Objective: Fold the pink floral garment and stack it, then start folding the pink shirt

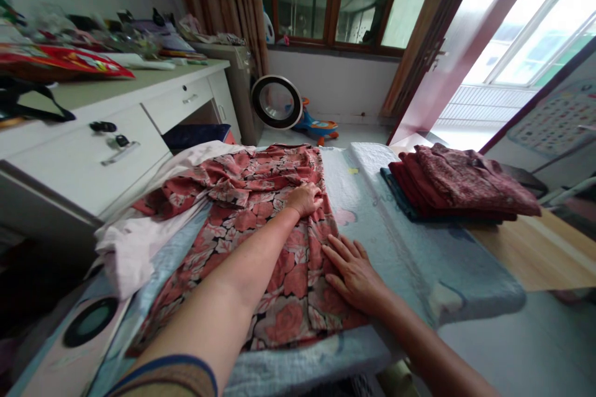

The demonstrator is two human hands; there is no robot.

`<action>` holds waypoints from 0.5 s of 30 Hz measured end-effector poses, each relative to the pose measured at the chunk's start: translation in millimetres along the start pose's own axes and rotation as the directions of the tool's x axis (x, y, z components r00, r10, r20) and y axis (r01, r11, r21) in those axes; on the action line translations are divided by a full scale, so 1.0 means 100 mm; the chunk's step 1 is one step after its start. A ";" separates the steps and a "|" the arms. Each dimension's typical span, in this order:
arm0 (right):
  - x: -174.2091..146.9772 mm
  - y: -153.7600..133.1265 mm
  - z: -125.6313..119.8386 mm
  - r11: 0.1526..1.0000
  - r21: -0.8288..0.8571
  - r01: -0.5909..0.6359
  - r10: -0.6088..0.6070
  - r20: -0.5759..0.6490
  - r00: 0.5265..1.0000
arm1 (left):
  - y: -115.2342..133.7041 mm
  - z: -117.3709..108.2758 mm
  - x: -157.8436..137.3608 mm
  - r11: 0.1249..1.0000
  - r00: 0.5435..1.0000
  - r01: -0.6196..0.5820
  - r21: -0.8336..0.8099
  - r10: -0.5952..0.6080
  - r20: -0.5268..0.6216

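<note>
A red floral shirt (284, 260) with black and grey leaf patterns lies spread on a light-blue padded cover (395, 260). One sleeve (179, 189) stretches out to the left, and the cloth is bunched in folds toward the far end. My left hand (305, 200) is closed on the shirt's fabric near its upper right side, the fingers curled in. Lower down, my right hand (351, 270) rests flat on the shirt's right edge, fingers spread. Beneath the sleeve, a pale pinkish-white cloth (135, 254) hangs toward the left side.
A stack of folded clothes (460, 183), dark red and teal, sits at the right, beside a wooden board (535, 248). To the left stands a white desk (116, 161) cluttered with bags. A round-framed object (276, 102) and a blue ride-on toy (319, 126) are on the far floor.
</note>
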State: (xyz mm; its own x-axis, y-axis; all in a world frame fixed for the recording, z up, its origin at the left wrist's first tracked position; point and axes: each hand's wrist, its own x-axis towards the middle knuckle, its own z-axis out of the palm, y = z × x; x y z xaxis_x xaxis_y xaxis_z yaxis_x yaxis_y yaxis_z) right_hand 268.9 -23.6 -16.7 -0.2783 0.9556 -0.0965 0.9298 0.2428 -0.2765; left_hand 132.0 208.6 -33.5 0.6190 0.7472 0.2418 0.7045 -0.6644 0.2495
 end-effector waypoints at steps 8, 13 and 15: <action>-0.38 -0.07 0.14 0.999 0.018 0.042 -0.039 -0.140 0.989 | 0.26 -0.16 -0.26 0.996 0.996 -0.035 0.077 0.028 0.083; -0.52 -0.08 0.22 0.997 0.047 0.067 -0.054 -0.246 0.968 | 0.56 -0.25 -0.79 0.984 0.988 -0.148 0.094 0.144 0.048; -0.58 -0.09 0.23 0.994 0.066 0.084 -0.063 -0.271 0.961 | 0.66 -0.27 -1.03 0.979 0.982 -0.181 0.089 0.174 0.076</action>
State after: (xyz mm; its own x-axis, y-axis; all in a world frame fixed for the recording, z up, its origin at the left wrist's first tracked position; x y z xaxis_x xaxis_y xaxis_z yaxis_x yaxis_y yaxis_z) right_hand 271.5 -85.0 -30.8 -0.2611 0.9477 0.1836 0.8853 0.3109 -0.3458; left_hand 104.9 87.5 -16.7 0.7571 0.6188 0.2095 0.6088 -0.7846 0.1175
